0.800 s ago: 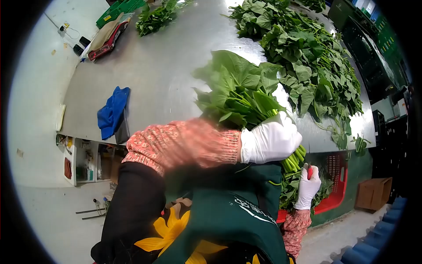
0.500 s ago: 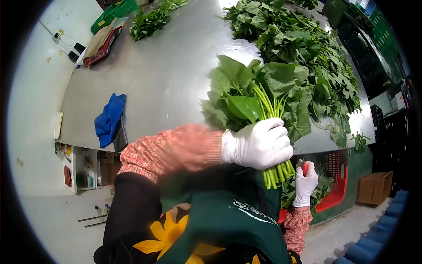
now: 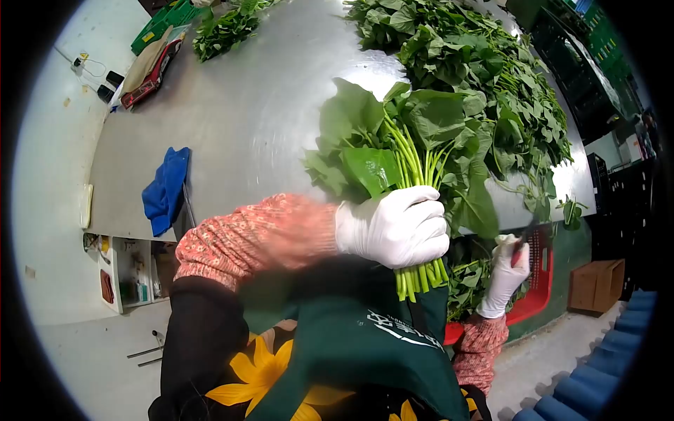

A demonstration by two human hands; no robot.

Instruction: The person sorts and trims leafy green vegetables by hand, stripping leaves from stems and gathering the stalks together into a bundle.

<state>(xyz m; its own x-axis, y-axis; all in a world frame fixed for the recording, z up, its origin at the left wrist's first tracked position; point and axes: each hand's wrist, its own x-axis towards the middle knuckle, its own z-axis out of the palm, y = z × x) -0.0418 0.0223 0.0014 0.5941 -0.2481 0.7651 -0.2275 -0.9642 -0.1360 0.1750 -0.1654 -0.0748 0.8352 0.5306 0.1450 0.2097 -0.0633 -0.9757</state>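
My left hand [image 3: 406, 228], in a white glove, is closed around the stems of a leafy green bunch [image 3: 414, 158]. The leaves fan out above the fist, and the stem ends stick out below it. To the right, over a red crate [image 3: 539, 298], my gloved right hand [image 3: 507, 270] is closed around a small red-handled tool [image 3: 517, 254]; its far end is blurred. Loose greens [image 3: 469, 284] lie in the crate under and beside that hand.
A large heap of greens [image 3: 484, 77] covers the right of the metal table [image 3: 232, 126]. A blue cloth [image 3: 166, 189] lies at the left, a red scale [image 3: 151, 77] behind it, and a smaller bunch [image 3: 223, 31] at the back. A cardboard box [image 3: 595, 286] stands on the floor.
My left hand has moved left with the bunch, whose stems now point more straight down. My right hand has moved right and up with the red-handled tool.
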